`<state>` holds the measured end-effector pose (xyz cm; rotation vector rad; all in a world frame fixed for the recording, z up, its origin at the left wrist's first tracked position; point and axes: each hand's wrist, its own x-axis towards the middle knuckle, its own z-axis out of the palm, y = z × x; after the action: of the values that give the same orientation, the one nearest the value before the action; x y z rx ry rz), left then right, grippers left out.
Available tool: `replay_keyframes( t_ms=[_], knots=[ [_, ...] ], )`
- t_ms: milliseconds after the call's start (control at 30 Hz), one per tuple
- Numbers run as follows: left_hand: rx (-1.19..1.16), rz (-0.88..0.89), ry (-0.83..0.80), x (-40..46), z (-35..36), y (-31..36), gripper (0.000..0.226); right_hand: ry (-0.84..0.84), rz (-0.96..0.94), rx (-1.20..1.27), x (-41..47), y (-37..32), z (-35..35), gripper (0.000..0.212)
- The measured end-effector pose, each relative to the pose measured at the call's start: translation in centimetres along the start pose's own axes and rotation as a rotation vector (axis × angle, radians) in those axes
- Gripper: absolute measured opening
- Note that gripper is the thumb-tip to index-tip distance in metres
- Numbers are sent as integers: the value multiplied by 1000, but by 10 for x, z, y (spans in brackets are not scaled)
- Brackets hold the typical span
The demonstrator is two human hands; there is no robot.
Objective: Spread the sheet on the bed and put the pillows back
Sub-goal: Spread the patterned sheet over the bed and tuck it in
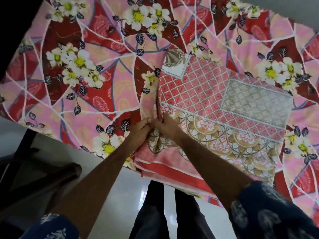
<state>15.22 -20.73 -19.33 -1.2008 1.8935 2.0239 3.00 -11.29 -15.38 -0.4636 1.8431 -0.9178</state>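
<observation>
The two hands meet at the near edge of the bed. The left hand (140, 128) has its fingers curled in and pinches a bit of cloth. The right hand (164, 125) is just beside it, touching it, and its fingers are bunched on the same bit of cloth. The cloth they pinch is the near left corner of a folded sheet (222, 107). I cannot tell how many layers each hand has.

The folded sheet is pink and red, with a net of white diamonds, a grey patch on its right side and gold round shapes along its near side. It lies flat on the bed, a little to the right of the middle, still folded up. Its near edge, with a red and pink stripe, hangs a little over the side of the bed.

Under it the bed (86, 104) is covered by a big flowered cover (79, 62), red and pink with white flowers, yellow middles and dark leaves. This cover runs left, right and far across the whole bed.

Both arms are bare up to short dark blue sleeves (276, 209) with pale marks. The person's legs in dark trousers (155, 213) stand close to the bed on a shiny white floor (119, 183). To the near left there is something dark (39, 175), but I cannot tell what it is.
</observation>
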Motion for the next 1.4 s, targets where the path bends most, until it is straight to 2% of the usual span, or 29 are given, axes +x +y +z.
replay_keyframes(
  t_ms=[67, 167, 267, 367, 467, 600, 700, 767, 967, 1033, 1100, 1167, 1233, 1333, 1400],
  knots=[
    [21, 15, 3, 2, 0, 0, 22, 77, 114, 37, 12, 9, 8, 22],
    [107, 42, 14, 4, -2, 0, 19, 154, 272, 238, 19, 27, 4, 20],
    [259, 70, 53, 6, -1, -3, 21, 222, 301, 227, 16, 38, -7, 24],
    [396, 87, 107, 7, -2, -7, 32, 245, 261, 388, 3, 44, -22, 18],
    [266, 13, 145, 8, -5, -6, 41, 224, 251, 547, -10, 53, -44, 18],
    [81, -56, 115, 9, 6, -1, 71, 122, 215, 684, -17, 66, -68, 20],
    [80, -120, 93, 9, 18, 2, 73, 15, 250, 740, -15, 69, -63, 25],
    [81, -134, 101, 10, 18, -2, 64, 14, 244, 687, -11, 69, -53, 20],
    [96, -72, 3, 2, 16, -2, 51, 226, 241, 426, 0, 68, -35, 18],
    [53, -80, -35, 0, 18, 2, 49, 193, 228, 403, -4, 67, -36, 10],
    [6, -78, -48, 2, 22, 3, 45, 92, 191, 325, -10, 65, -37, 26],
    [18, -69, -56, 4, 26, 3, 44, -1, 136, 214, -17, 60, -35, 31],
    [58, -51, -47, 3, 29, 5, 52, -27, 103, 178, -19, 58, -29, 27],
    [90, -48, -6, 1, 29, 7, 46, -22, 83, 104, -21, 51, -25, 7],
    [84, -37, 8, 1, 27, 8, 43, -32, 131, 213, -23, 52, -24, 15]
  ],
)
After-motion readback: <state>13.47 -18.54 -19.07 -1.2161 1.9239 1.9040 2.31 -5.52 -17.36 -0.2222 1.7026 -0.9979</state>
